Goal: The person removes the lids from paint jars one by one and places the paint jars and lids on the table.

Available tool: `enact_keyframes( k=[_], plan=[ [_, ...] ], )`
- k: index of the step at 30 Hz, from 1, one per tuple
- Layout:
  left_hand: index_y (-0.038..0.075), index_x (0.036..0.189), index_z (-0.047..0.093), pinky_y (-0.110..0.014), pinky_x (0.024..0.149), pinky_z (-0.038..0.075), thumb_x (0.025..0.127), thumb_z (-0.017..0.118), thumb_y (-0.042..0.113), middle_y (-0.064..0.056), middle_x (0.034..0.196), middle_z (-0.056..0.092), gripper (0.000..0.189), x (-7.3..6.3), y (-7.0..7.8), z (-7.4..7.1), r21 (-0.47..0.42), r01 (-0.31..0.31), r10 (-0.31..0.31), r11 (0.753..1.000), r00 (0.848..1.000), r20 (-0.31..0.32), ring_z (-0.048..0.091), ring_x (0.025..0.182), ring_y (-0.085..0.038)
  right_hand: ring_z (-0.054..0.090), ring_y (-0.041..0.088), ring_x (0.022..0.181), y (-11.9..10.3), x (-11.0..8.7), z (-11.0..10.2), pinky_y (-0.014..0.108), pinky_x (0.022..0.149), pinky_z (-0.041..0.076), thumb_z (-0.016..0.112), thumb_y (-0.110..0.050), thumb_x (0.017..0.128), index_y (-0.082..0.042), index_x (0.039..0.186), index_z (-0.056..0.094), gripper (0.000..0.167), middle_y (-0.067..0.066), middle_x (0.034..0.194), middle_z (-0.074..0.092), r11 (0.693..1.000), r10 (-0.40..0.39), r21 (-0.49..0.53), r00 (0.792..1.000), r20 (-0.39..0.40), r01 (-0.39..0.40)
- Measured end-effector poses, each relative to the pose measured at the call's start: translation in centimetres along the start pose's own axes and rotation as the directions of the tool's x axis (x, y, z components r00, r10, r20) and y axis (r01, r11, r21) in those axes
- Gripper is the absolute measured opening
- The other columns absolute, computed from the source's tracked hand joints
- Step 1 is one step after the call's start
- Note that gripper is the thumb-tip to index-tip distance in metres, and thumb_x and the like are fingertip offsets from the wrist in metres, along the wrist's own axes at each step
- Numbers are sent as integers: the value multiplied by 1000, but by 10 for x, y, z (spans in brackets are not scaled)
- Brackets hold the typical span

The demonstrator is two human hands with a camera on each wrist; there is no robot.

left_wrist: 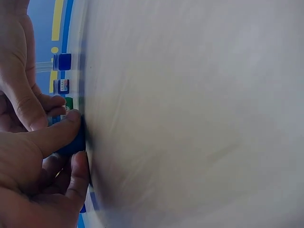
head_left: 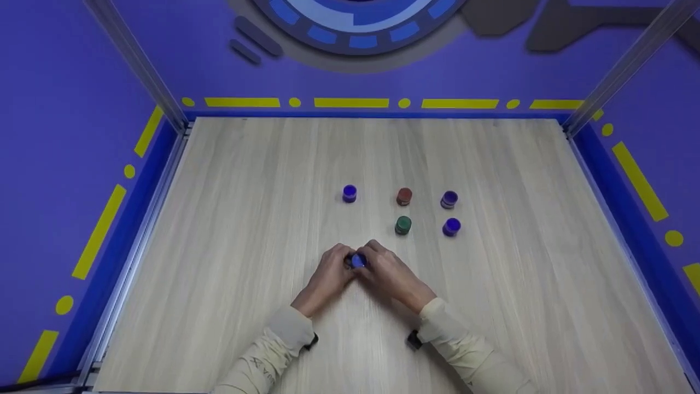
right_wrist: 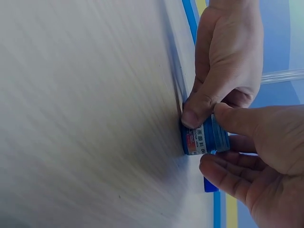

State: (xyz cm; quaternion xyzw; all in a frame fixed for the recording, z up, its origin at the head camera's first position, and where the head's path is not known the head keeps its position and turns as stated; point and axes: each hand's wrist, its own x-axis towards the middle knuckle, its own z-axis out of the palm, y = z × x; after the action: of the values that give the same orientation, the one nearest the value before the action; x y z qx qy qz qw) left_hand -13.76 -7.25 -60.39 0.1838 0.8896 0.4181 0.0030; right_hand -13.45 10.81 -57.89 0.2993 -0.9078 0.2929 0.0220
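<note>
A small blue paint jar (head_left: pixel 359 261) with a printed label stands upright between both hands, near the front of the table. My left hand (head_left: pixel 331 273) holds the jar body low down; in the right wrist view its thumb presses on the label beside the jar (right_wrist: pixel 196 141) base. From the other side, my right hand (head_left: pixel 391 274) grips the jar's lid (right_wrist: pixel 220 135) between thumb and fingers. In the left wrist view, fingers cover much of the blue jar (left_wrist: pixel 71 146).
Beyond the hands stand more small jars: a blue one (head_left: pixel 349 193), a reddish-brown one (head_left: pixel 404 196), a dark purple one (head_left: pixel 449 200), a green one (head_left: pixel 403 225) and another blue one (head_left: pixel 451 227). Blue panels (head_left: pixel 361 82) enclose the wooden table (head_left: pixel 246 219) at the back and sides.
</note>
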Motion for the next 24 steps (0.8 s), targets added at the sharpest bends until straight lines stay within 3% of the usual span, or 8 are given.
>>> enact_keyframes(
  k=[10, 14, 20, 24],
  plan=[
    [5, 94, 71, -31, 74, 49, 82, 88, 13, -5, 88, 65, 22, 2, -1, -2, -24, 6, -6, 1000, 1000, 9, 56, 82, -15, 64, 19, 104, 9, 6, -10, 34, 90, 55, 71, -2, 96, 0, 124, 67, 29, 8, 113, 64, 985, -165, -30, 980, 109, 169],
    [6, 92, 72, -28, 70, 44, 80, 90, 14, -3, 82, 61, 23, 3, 0, -3, -28, 13, -13, 1000, 1000, 12, 51, 77, -12, 61, 18, 107, 11, 7, -13, 34, 90, 54, 69, -5, 98, -1, 128, 66, 30, 7, 117, 62, 980, -189, -28, 971, 145, 195],
    [5, 90, 71, -27, 70, 45, 78, 91, 13, -2, 83, 62, 25, 3, 0, -3, -42, 19, -19, 999, 1000, -2, 54, 78, -12, 61, 19, 110, 12, 5, -11, 34, 93, 54, 70, -5, 97, 0, 131, 64, 35, 9, 122, 60, 991, -133, 31, 982, 137, 130],
    [4, 89, 70, -27, 73, 51, 77, 92, 12, -3, 87, 65, 27, 4, 1, -3, -74, 38, -38, 997, 999, -1, 61, 82, -15, 65, 25, 107, 9, 1, -10, 38, 90, 56, 74, -9, 95, 5, 131, 62, 40, 15, 122, 61, 997, -14, 74, 1000, 25, 12]
  ],
)
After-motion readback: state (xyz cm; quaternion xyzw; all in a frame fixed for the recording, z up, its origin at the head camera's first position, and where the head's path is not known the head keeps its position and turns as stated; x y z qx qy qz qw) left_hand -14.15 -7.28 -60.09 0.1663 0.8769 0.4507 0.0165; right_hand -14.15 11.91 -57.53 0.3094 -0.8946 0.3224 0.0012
